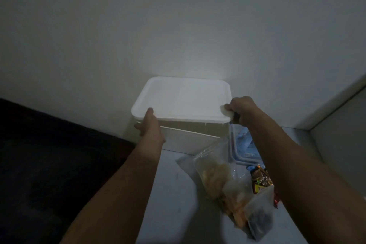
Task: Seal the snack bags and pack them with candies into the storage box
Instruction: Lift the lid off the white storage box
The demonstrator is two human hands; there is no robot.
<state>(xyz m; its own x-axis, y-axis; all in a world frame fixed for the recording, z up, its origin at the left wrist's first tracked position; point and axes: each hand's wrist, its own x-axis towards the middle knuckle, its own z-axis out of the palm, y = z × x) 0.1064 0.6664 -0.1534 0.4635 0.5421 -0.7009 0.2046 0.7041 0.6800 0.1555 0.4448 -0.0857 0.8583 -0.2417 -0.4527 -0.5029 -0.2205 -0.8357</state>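
Two clear snack bags are lying nearest the camera on a pale surface [174, 194], overlapping each other. One clear bag [215, 172] is holding pale orange chips, and its open mouth is pointing toward the far wall. The second clear bag [260, 218], lower and to the right, is holding something dark that is too blurred to identify. Just beside them, partly hidden under the right forearm, wrapped candies [261, 182] in brown and red wrappers are sitting on the surface.

Farther back on the right, a clear container with a white rim [240, 157] is holding something light blue; its contents are unclear.

Beyond the bags, against the white wall, a white storage box [186, 140] is standing on the surface. Its white lid [182, 99] is sitting raised and tilted above the box rim, with a gap showing along the near edge.

Both bare arms are reaching forward. The left hand [149, 123] is gripping the lid's near left edge, thumb on top and fingers curled beneath. The right hand [240, 110] is pinching the lid's near right corner, its grip clenched on the rim.

A dark cloth-like mass [49, 154] is filling the left side.
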